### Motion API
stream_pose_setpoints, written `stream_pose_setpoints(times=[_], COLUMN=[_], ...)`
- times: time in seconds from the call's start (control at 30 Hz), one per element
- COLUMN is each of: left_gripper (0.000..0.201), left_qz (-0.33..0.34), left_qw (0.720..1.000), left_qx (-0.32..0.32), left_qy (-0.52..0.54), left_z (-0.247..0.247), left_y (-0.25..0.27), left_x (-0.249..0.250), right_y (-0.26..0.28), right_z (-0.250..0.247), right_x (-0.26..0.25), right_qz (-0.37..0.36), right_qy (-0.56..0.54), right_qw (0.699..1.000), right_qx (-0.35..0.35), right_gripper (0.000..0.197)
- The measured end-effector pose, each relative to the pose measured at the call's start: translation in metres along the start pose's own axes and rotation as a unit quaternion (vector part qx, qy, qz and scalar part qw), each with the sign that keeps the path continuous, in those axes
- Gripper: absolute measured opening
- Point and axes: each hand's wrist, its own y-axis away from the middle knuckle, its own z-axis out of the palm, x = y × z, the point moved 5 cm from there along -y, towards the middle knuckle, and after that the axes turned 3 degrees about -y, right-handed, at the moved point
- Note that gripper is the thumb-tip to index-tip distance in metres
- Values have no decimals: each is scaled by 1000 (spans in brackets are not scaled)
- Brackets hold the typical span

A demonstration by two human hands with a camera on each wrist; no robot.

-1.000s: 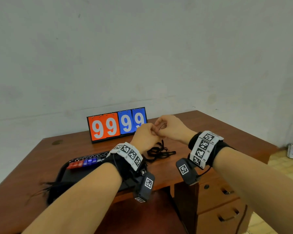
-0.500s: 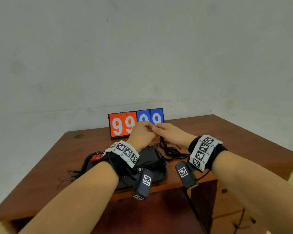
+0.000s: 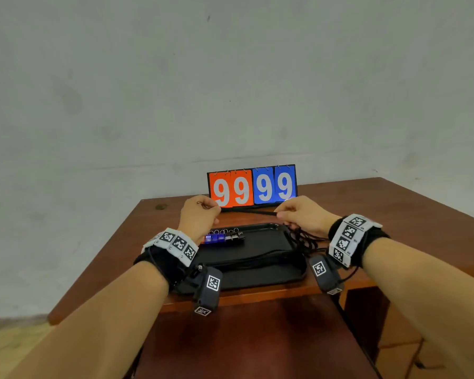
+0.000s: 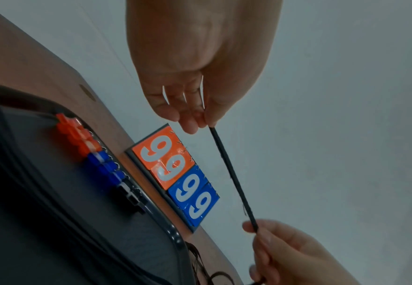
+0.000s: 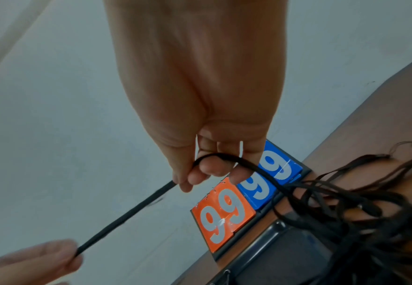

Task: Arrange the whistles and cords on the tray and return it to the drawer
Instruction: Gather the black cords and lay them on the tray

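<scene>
A black cord [image 3: 248,212] [image 4: 231,173] [image 5: 127,214] is stretched taut between both hands above the back of the black tray [image 3: 260,274]. My left hand [image 3: 200,214] [image 4: 195,117] pinches its left end. My right hand [image 3: 293,214] [image 5: 200,173] pinches the cord, which loops round its fingers and trails into a tangle of black cords [image 3: 305,239] [image 5: 346,204] at the tray's right edge. A row of red, blue and black whistles [image 3: 222,237] [image 4: 97,160] lies along the tray's far side. More cords [image 3: 257,259] lie straight across the tray.
An orange and blue scoreboard [image 3: 252,187] showing 99 99 stands behind the tray at the back of the brown desk [image 3: 394,212]. Desk drawers [image 3: 411,348] are at the lower right. A grey wall rises behind the desk.
My hands, held together at one point of the cord, have drawn apart and pulled it straight between them. The head view has swung so the tray sits centred below the hands.
</scene>
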Motion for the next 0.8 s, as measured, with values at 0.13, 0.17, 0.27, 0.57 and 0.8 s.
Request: stream_pose_setpoints(times=[0.13, 0.17, 0.27, 0.57, 0.8], left_gripper=[8, 8, 9, 6, 6], left_qz=[-12, -16, -27, -56, -65], left_qw=[999, 999, 998, 995, 994], left_qx=[36, 42, 54, 76, 89], left_qy=[5, 9, 17, 25, 6], left_z=[-19, -22, -30, -48, -71], left_y=[-6, -8, -12, -20, -18], left_x=[-15, -18, -27, -51, -69], right_y=[-2, -2, 0, 7, 11], right_z=[-10, -14, -24, -44, -39], right_x=[15, 19, 29, 65, 62], right_qz=[22, 30, 49, 100, 103], right_qy=[20, 16, 18, 19, -4], right_qw=[999, 999, 997, 987, 989], right_qx=[30, 38, 64, 126, 107], right_gripper=[15, 16, 16, 14, 15])
